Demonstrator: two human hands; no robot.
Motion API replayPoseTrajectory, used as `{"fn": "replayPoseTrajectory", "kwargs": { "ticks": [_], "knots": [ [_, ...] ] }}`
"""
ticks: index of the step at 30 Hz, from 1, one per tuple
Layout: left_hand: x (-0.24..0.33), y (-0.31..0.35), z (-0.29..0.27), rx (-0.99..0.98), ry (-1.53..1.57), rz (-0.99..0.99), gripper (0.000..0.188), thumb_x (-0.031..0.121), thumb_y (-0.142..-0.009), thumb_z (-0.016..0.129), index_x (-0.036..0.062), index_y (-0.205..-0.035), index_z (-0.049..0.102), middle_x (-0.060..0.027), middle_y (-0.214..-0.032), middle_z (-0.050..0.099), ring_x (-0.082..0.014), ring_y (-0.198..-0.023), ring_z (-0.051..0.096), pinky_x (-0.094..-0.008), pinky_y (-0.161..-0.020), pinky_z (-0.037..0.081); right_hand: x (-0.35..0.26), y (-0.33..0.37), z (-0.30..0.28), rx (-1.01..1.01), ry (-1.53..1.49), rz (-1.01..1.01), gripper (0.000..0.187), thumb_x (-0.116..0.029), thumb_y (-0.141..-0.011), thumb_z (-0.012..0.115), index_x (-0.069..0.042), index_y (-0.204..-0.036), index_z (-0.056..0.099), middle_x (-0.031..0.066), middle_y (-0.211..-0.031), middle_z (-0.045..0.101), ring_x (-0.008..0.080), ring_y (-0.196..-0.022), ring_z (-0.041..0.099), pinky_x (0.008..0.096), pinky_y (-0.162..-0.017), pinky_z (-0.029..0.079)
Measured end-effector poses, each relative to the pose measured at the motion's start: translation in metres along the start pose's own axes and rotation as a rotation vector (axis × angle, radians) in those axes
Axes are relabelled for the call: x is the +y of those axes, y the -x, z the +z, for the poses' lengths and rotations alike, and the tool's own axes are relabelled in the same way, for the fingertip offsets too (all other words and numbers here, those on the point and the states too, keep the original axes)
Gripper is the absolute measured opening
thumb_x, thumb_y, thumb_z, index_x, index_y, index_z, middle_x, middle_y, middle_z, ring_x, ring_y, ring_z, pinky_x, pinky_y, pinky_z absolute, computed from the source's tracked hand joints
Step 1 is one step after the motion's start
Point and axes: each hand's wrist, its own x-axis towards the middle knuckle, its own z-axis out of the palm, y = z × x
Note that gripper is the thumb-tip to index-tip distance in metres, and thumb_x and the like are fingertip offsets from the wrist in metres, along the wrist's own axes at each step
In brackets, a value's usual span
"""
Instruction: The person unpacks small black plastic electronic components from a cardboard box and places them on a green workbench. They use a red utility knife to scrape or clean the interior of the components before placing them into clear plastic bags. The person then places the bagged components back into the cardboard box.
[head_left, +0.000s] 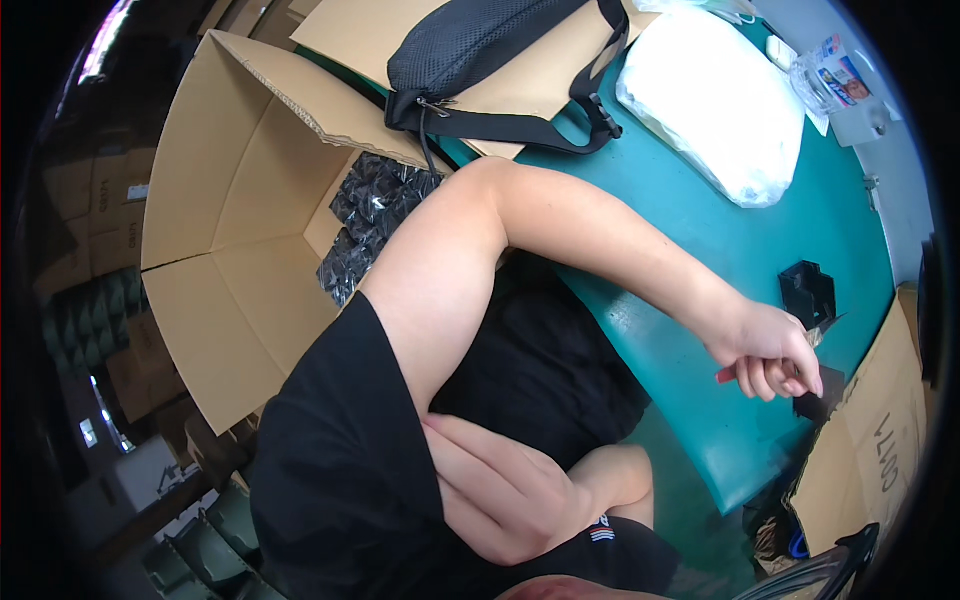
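Note:
My left arm bends across the front of me, and my left hand (768, 352) is over the right part of the green table (665, 365). Its fingers are curled in and I see nothing held in them. Just beyond it lies a black plastic tray (807, 290), with another dark piece (822, 388) by the thumb. My right hand (515, 492) reaches to the hem of the black sleeve (345, 420) on my left upper arm. The fingers lie close together, and most of their tips are hidden at the cloth.
At left an open cardboard box (235, 200) holds several black pieces in clear wrap (372, 205). A black waist bag (480, 60) lies on cardboard at the back. A white plastic bag (715, 105) and a clear bottle (828, 78) are at back right. Another carton (870, 450) stands right.

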Motion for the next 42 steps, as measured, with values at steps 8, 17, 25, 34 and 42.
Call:
{"fn": "replayPoseTrajectory", "kwargs": {
  "ticks": [8,17,25,34,42],
  "knots": [
    [0.032,-0.017,-0.066,0.220,-0.321,0.016,0.031,0.026,-0.096,0.066,0.0094,-0.072,0.056,0.0099,-0.055,0.032,-0.0034,-0.044,0.024,-0.0248,-0.041,0.016,-0.001,0.015,0.007,0.157,-0.306,0.042,0.021,0.003,-0.071,0.071,0.008,-0.091,0.068,0.0142,-0.091,0.060,0.0271,-0.077,0.063,0.0336,-0.067,0.056],
    [0.028,-0.011,-0.074,0.230,-0.270,0.064,0.035,0.024,-0.097,0.065,0.0108,-0.068,0.051,0.0094,-0.054,0.031,-0.0038,-0.044,0.023,-0.0248,-0.041,0.015,0.007,0.014,0.006,0.163,-0.198,0.158,0.028,0.004,-0.069,0.072,0.006,-0.096,0.067,0.0124,-0.091,0.060,0.0254,-0.078,0.063,0.0340,-0.068,0.057],
    [0.020,-0.008,-0.082,0.277,-0.219,0.015,0.035,0.022,-0.095,0.065,0.0109,-0.066,0.051,0.0091,-0.052,0.030,-0.0040,-0.043,0.021,-0.0252,-0.040,0.014,0.018,0.009,0.005,0.195,-0.205,0.079,0.026,-0.001,-0.073,0.071,0.007,-0.097,0.066,0.0161,-0.104,0.064,0.0331,-0.096,0.067,0.0387,-0.080,0.059],
    [0.009,-0.003,-0.029,0.122,0.063,-0.029,0.038,0.022,-0.097,0.062,0.0114,-0.064,0.050,0.0098,-0.051,0.026,-0.0036,-0.042,0.020,-0.0240,-0.038,0.014,0.024,0.007,0.005,0.173,-0.219,0.062,0.025,-0.005,-0.076,0.069,0.006,-0.097,0.066,0.0193,-0.110,0.065,0.0367,-0.103,0.067,0.0423,-0.085,0.059],
    [0.011,0.025,0.042,-0.089,0.141,-0.075,0.040,0.021,-0.095,0.064,0.0115,-0.060,0.046,0.0077,-0.052,0.031,-0.0046,-0.041,0.022,-0.0247,-0.038,0.015,0.024,0.003,0.008,0.170,-0.220,0.065,0.024,-0.006,-0.075,0.069,0.006,-0.096,0.066,0.0186,-0.107,0.065,0.0349,-0.100,0.067,0.0413,-0.083,0.059]
  ]
}}
